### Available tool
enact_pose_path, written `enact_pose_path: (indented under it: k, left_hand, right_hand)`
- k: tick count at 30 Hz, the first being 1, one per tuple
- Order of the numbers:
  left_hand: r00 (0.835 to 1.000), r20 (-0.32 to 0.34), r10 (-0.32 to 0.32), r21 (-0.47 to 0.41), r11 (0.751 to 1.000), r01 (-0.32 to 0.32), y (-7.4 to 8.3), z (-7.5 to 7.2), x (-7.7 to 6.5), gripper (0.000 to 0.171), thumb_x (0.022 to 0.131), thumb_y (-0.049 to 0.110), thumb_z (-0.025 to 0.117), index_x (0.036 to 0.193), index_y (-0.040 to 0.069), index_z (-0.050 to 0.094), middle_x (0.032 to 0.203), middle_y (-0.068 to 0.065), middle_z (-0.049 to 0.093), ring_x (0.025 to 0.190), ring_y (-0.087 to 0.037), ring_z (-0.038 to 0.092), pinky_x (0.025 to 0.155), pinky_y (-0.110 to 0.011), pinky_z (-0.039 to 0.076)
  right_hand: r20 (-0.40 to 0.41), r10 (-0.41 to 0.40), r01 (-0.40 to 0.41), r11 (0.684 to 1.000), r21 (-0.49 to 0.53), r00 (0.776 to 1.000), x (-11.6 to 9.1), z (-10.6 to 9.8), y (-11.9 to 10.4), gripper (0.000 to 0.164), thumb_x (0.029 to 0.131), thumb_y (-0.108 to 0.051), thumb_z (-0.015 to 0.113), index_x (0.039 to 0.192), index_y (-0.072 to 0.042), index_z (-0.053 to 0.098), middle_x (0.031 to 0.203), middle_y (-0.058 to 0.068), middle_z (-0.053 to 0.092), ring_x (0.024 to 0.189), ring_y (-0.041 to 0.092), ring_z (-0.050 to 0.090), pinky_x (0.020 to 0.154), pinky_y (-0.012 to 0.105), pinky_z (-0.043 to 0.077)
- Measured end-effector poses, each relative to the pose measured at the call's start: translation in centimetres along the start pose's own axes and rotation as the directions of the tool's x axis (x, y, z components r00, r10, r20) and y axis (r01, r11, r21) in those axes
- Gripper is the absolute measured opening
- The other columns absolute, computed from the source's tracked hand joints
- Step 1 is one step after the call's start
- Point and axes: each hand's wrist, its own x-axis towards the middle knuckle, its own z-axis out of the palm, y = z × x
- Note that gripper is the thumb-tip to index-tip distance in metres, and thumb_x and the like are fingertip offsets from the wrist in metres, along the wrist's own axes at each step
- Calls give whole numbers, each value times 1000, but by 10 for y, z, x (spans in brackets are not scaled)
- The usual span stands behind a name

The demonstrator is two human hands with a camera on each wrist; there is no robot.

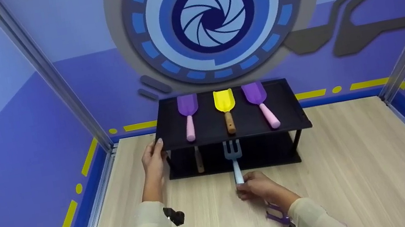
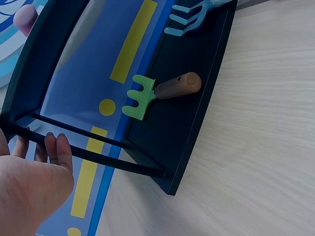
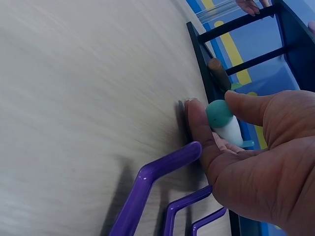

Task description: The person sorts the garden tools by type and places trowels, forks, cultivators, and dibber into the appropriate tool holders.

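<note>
My left hand (image 1: pixel 154 160) holds the left end of a black two-tier rack (image 1: pixel 209 128); in the left wrist view its fingertips lie against a post (image 2: pixel 108 160). With thumb and fingers, my right hand (image 1: pixel 258 186) pinches the handle end of a light blue toy garden fork (image 1: pixel 233 153). The fork's tines point into the lower tier, below the upper tier's front edge. Also on the lower tier, to the left, lies a green fork (image 2: pixel 142 98) with a brown handle. Purple tines of another hand rake (image 3: pixel 147 179) show beside my right wrist, close over the table.
On the upper tier lie a purple scoop (image 1: pixel 188 105) with a pink handle, a yellow scoop (image 1: pixel 224 101) with a brown handle, and a second purple-and-pink scoop (image 1: pixel 256 94). The wooden table (image 1: pixel 360 169) is bounded by printed panels (image 1: pixel 99 85) behind and at both sides.
</note>
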Motion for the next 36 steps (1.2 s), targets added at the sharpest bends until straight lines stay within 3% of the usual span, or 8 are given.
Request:
enact_pose_path:
  k: [9, 28, 36]
  left_hand:
    - [1000, -6, -3, 2, 1000, 3, 1, 0, -2, 37, 110, 35, 61, 134, 7, 64, 108, 5, 61, 105, -15, 59, 113, -44, 48]
    - [1000, 6, -1, 7, 1000, 1, 1, 1, 0, 40, 110, 36, 62, 139, 9, 63, 110, 7, 63, 103, -10, 60, 108, -37, 50]
    - [1000, -5, 13, 4, 1000, -13, 1, 1, -3, 42, 110, 33, 61, 142, 6, 62, 106, 7, 62, 100, -10, 60, 117, -48, 47]
  right_hand:
    - [0, 6, -6, 1000, 17, 1000, 1, 0, -1, 29, 99, -5, 70, 117, 13, 55, 95, 17, 76, 77, 16, 75, 77, 36, 67]
    - [-37, 18, -16, 998, 61, 999, 13, -2, -1, 26, 100, -2, 66, 119, 15, 59, 99, 18, 75, 85, 19, 76, 82, 35, 66]
    - [-14, 18, -17, 998, 67, 1000, 18, -5, -1, 32, 103, -11, 68, 123, 13, 60, 104, 20, 76, 86, 19, 76, 81, 34, 66]
